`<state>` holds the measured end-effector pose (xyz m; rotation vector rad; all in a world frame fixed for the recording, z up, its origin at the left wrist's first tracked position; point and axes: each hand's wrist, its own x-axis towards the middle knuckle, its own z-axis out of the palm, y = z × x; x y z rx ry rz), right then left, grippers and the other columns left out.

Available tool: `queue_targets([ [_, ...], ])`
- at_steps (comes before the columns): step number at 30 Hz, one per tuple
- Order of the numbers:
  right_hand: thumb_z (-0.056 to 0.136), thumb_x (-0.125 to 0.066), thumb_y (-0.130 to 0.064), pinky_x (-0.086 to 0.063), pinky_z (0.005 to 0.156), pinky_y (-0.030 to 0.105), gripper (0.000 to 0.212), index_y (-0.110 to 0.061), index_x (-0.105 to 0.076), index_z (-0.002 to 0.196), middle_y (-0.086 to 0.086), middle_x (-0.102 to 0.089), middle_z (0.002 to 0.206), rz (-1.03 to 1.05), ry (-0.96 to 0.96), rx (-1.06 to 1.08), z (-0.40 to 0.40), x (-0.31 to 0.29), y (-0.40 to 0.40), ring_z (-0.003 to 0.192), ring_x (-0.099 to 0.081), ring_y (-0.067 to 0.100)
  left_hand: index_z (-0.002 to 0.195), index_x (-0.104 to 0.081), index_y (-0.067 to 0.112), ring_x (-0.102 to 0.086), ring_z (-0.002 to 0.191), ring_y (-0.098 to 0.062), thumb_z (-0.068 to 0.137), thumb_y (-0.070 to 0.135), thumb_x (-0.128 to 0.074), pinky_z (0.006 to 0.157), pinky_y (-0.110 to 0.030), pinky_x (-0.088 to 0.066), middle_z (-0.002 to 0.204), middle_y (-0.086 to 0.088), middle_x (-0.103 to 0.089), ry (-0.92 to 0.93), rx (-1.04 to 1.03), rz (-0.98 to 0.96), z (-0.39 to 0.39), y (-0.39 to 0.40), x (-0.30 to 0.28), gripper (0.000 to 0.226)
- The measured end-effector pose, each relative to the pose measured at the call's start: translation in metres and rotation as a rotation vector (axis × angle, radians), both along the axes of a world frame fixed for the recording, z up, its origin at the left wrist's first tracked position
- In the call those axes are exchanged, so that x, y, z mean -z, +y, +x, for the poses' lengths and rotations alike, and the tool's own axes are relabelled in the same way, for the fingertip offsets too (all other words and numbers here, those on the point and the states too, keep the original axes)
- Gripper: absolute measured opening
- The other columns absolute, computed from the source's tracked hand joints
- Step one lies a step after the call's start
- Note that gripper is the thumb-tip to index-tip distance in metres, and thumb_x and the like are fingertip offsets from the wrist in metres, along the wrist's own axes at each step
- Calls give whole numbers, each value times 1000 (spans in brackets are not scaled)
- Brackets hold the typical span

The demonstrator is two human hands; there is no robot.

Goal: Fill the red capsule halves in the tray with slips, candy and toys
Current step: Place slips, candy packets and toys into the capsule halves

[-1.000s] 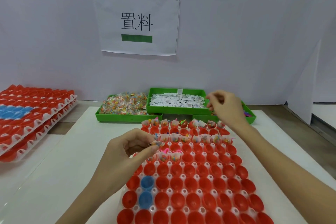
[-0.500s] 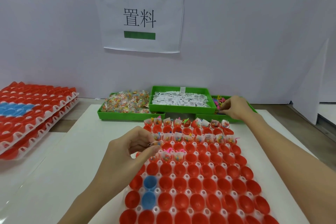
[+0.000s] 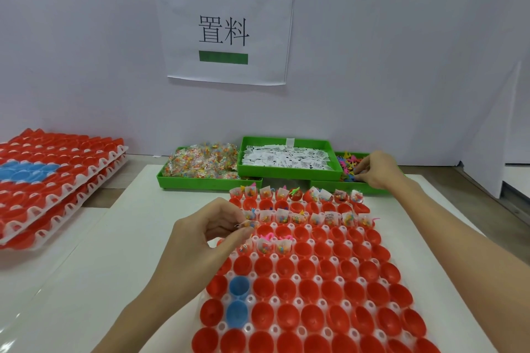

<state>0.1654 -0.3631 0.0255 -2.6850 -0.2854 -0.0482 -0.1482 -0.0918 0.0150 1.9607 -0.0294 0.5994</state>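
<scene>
A white tray (image 3: 274, 300) of red capsule halves (image 3: 308, 288) lies in front of me; several far halves hold slips, candy and small toys, and two halves (image 3: 238, 286) at the left are blue. My left hand (image 3: 212, 235) hovers over the tray's left side and pinches a small candy packet (image 3: 247, 224) between thumb and fingers. My right hand (image 3: 377, 170) reaches into the green toy bin (image 3: 348, 184) at the back right, fingers curled down among the colourful toys (image 3: 348, 165); what they hold is hidden.
A green bin of candy packets (image 3: 200, 165) and a green bin of white slips (image 3: 285, 159) stand behind the tray. Stacked trays of red halves (image 3: 57, 169) sit at the left. A paper sign (image 3: 225, 30) hangs on the wall behind.
My right hand moved from above the slip bin's right end down and right into the toy bin. My left hand kept its pinch on the candy packet, almost still.
</scene>
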Motion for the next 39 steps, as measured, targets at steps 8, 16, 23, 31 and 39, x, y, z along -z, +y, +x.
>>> queue_targets([
  [8, 84, -83, -13, -49, 74, 24, 36, -3, -69, 116, 13, -74, 108, 332, -207, 12, -34, -21, 0, 79, -65, 12, 88, -74, 29, -77, 79, -25, 77, 28, -82, 76, -29, -63, 85, -5, -77, 11, 64, -166, -2, -3, -5, 13],
  [16, 83, -83, -18, -59, 75, 18, 23, -28, -78, 103, -7, -79, 88, 648, 9, -498, -178, -38, 27, 80, -77, 12, 88, -76, 23, -79, 75, -25, 78, 14, -82, 71, -20, -61, 83, -10, -79, 45, 146, -255, -4, -12, -8, 15],
  [23, 88, -78, -9, -61, 81, 24, 31, -30, -79, 110, -9, -78, 92, 641, 40, -606, -236, -18, 48, 86, -75, 7, 88, -79, 21, -79, 78, -25, 76, 20, -85, 75, -27, -63, 86, -9, -79, 59, 227, -183, -7, -17, -8, 14],
  [31, 86, -79, -3, -61, 82, 29, 20, -16, -80, 101, -7, -79, 89, 616, 26, -660, -247, -18, 47, 85, -75, 6, 89, -83, 25, -79, 83, -18, 70, 26, -88, 80, -28, -62, 88, 0, -80, 16, 173, -128, -7, -23, -3, 20],
  [39, 88, -80, -20, -59, 85, 23, 15, -22, -79, 104, -9, -79, 96, 683, 113, -700, -238, -21, 38, 92, -75, 8, 96, -79, 21, -78, 82, -14, 72, 24, -88, 79, -24, -62, 88, 5, -80, -94, 112, -54, -4, -31, -4, 25],
])
